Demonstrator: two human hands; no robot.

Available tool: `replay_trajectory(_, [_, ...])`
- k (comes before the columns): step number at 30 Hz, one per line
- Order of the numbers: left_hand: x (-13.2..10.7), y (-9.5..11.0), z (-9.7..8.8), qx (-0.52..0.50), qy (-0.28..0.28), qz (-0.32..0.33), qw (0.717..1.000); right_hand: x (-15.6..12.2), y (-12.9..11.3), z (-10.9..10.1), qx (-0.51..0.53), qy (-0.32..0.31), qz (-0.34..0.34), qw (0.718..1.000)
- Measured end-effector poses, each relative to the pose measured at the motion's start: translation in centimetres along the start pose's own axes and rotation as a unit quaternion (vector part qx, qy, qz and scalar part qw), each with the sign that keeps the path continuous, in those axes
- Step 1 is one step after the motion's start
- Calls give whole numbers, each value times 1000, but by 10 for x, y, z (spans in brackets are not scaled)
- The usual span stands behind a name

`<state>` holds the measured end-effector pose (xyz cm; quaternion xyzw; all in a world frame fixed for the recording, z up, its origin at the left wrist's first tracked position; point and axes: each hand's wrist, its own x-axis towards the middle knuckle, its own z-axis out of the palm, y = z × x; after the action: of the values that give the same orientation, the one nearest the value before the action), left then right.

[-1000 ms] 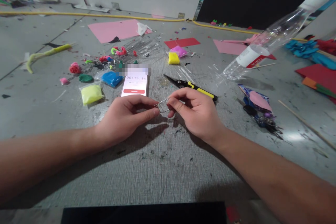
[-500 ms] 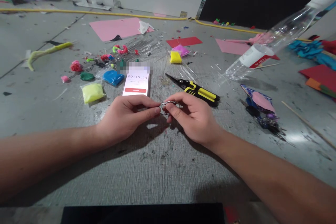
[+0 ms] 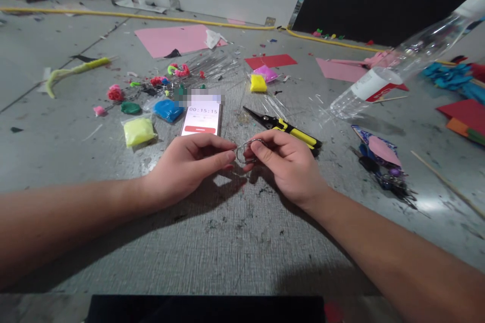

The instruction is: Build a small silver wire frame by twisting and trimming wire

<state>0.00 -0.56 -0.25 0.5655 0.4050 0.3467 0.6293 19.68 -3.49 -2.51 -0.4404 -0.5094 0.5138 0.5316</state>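
Wire loop [image 3: 238,156]: at the clock centre, held up over the grey tabletop [image 3: 242,247], partly hidden by the grip on it.
Left hand [image 3: 185,166]: at 9 o'clock, pinching the loop's near edge between thumb and forefinger.
Right hand [image 3: 293,169]: between 3 and 4 o'clock, pinching the loop's opposite side between thumb and forefinger, with other fingers curled.
Phone [image 3: 200,118]: lying at 10 o'clock, just beyond the left hand, reading 00:15:15.
Pliers [image 3: 282,124]: lying at 2 o'clock, just behind the right hand, pointing towards 10 o'clock.
Blue packet [image 3: 167,110]: at 10 o'clock, just beside the phone.
Pale yellow packet [image 3: 138,132]: at 9 o'clock, near the blue packet.
Bright yellow packet [image 3: 258,84]: just past 12 o'clock, right in front of a magenta packet [image 3: 267,73].
Clear bottle [image 3: 375,86]: at 2 o'clock, well apart, white-capped.
Dark bundle [image 3: 386,176]: at 3 o'clock, well apart.
Thin stick [image 3: 445,180]: past 3 o'clock, farther out.
Pink sheet [image 3: 170,40]: flat at 11 o'clock, far off.
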Motion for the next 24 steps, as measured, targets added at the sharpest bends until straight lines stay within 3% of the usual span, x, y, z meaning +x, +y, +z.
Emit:
replay_trajectory(10, [0,1,0,-61,-47,-1,997,-5,0,5,45,-13,9,999])
replay_trajectory(17, [-1,3,2,-66,-43,32,996,-9,4,10,112,-27,39,993])
replay_trajectory(24, [0,2,-2,-36,-29,53,998,-7,5,5,42,-20,3,999])
